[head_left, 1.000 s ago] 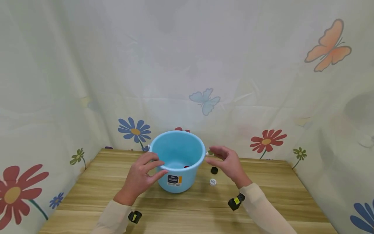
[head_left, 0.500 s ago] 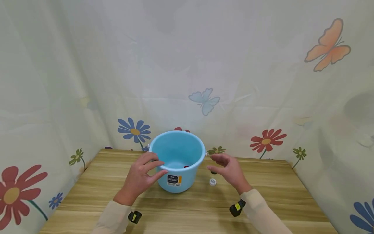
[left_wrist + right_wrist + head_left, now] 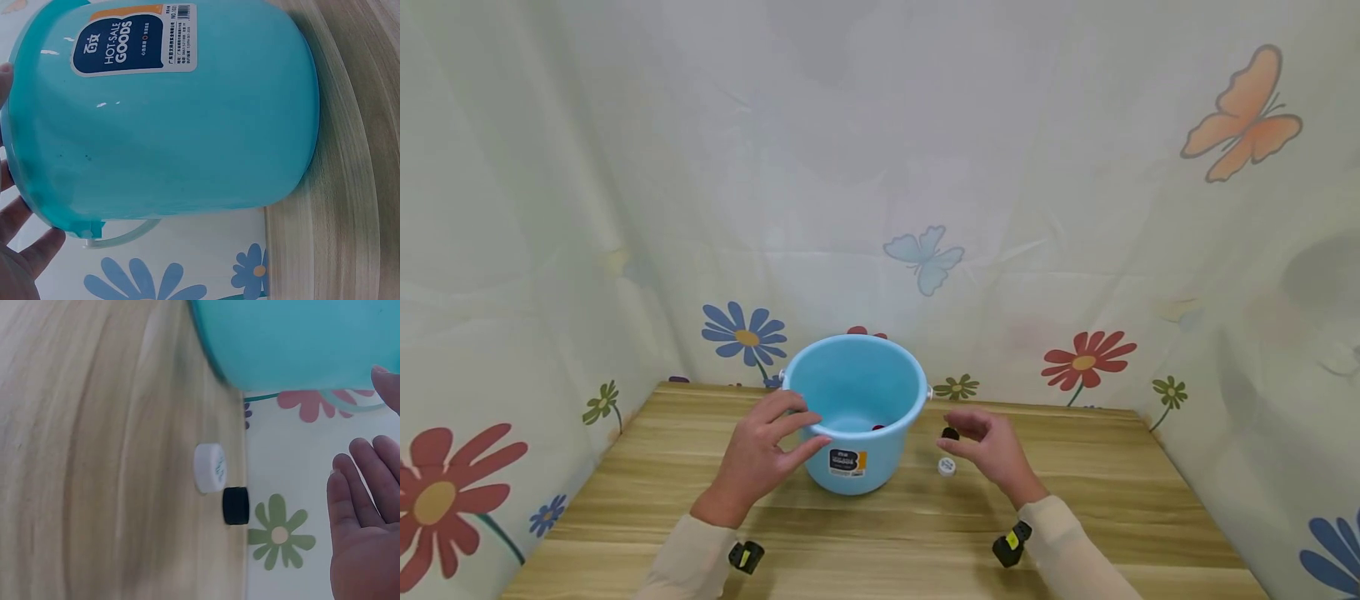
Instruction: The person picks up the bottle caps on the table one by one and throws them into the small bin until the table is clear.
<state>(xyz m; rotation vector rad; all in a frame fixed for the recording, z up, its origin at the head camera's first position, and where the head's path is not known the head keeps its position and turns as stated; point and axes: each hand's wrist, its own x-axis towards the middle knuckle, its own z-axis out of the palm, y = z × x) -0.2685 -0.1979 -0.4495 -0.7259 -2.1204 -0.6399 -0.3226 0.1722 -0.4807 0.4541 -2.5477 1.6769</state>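
Observation:
A light-blue bucket [image 3: 857, 458] stands upright on the wooden table, its label facing the person. My left hand [image 3: 762, 450] holds the bucket's near-left rim, thumb at the front and fingers over the edge; the left wrist view shows fingers [image 3: 44, 250] spread along that rim. To the right of the bucket my right hand [image 3: 988, 446] hovers, holding nothing, fingers apart from the thumb. Below its fingertips lie a black bottle cap [image 3: 236, 505] and a white bottle cap [image 3: 209, 468] with printing on top. Inside the bucket a small red thing [image 3: 878, 428] is mostly hidden by the rim.
The wood-grain table [image 3: 880, 550] ends at the back against a pale curtain [image 3: 820, 167] printed with flowers and butterflies. More curtain hangs at both sides. A thin bucket handle [image 3: 128, 235] hangs at the far side.
My right hand has drawn away from the bucket's right rim and dropped lower, closer to the two caps. My left hand and the bucket have kept their places.

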